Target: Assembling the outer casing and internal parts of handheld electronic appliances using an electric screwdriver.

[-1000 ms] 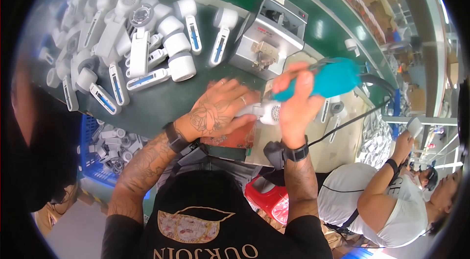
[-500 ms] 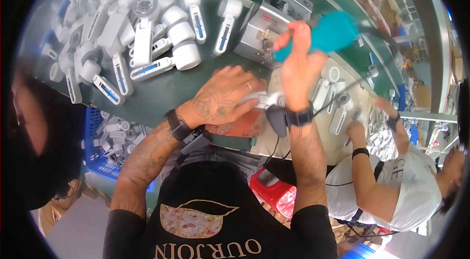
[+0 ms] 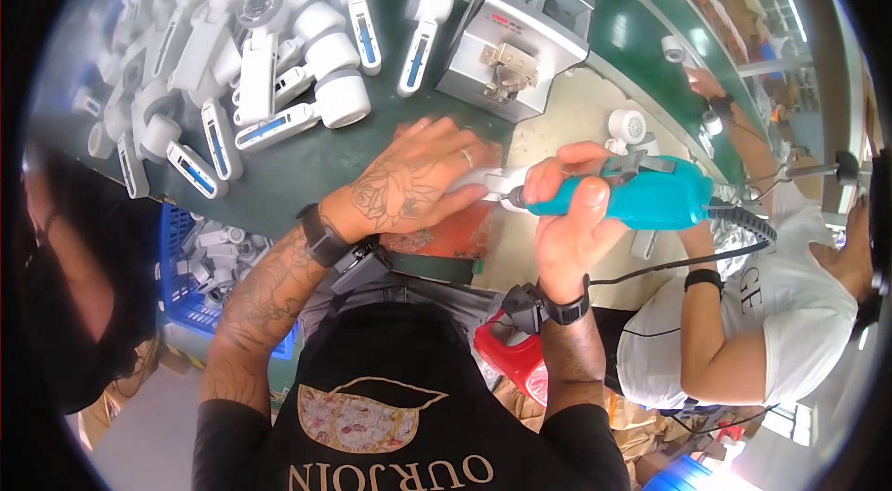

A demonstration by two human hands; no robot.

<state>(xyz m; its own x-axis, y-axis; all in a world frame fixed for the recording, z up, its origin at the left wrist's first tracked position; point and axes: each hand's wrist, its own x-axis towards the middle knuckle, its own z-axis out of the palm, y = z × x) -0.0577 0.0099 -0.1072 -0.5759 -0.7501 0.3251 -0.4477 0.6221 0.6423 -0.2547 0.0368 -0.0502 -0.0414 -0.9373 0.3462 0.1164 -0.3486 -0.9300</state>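
My left hand (image 3: 413,180) is closed around a white handheld-fan part (image 3: 500,183) and presses it down on a worn red mat (image 3: 432,249). Most of the part is hidden under my fingers. A teal electric screwdriver (image 3: 664,196) lies sideways in my right hand (image 3: 578,233), its tip pointing left at the end of the white part. Whether the tip touches a screw cannot be made out. The screwdriver's coiled black cord (image 3: 748,229) trails off to the right.
Many white fans (image 3: 339,99) lie heaped at the left. A grey metal screw feeder (image 3: 511,45) stands beyond my hands. Below the table edge sits a blue crate (image 3: 186,296) of white parts. A co-worker in a white shirt (image 3: 743,342) is close on the right, another person (image 3: 65,296) at the left.
My right hand has brought the screwdriver down from beside the screw feeder to the white part. My left hand stays on the part. The co-worker's arm at right has reached farther away.
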